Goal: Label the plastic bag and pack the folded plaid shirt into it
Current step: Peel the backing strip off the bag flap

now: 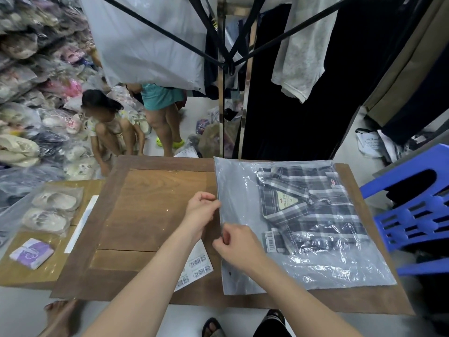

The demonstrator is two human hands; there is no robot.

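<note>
We see the plaid shirt (313,210) already inside the plastic bag (243,188), right of centre; left hand (201,210) and right hand (237,244) pinch its left-facing mouth (right grip nearer us).

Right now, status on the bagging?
Left hand and right hand pinching plastic bag open edge. Plaid shirt fully inside. Barcode sheet beside bag.

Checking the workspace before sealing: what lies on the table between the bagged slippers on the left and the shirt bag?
In the head view, between the bagged slippers and the shirt bag: a white strip, bare wood, and the left hand.
</note>
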